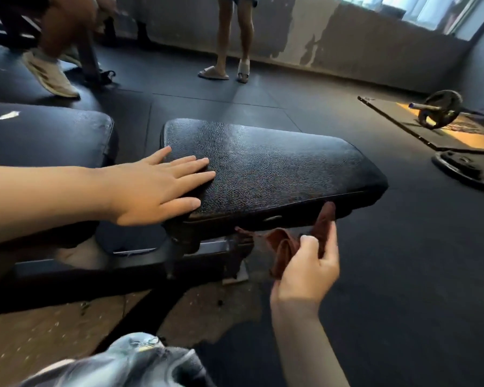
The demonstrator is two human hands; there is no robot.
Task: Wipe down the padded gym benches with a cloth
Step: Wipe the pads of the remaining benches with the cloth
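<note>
A black padded bench seat (274, 169) with a grained surface fills the middle of the view. My left hand (154, 188) rests flat on its near left corner, fingers straight. Below the pad's front edge, my right hand (308, 269) pinches a reddish-brown cloth (288, 241). The cloth hangs crumpled, and one end of it touches the pad's underside edge. A second black pad (45, 132), the bench's longer section, lies to the left with a small white tear in it.
The bench's black metal frame (101, 277) runs under the pads. A barbell with a plate (439, 108) lies on a platform at the right, and a loose weight plate (461, 169) is near it. Two people's legs (235, 37) stand at the back.
</note>
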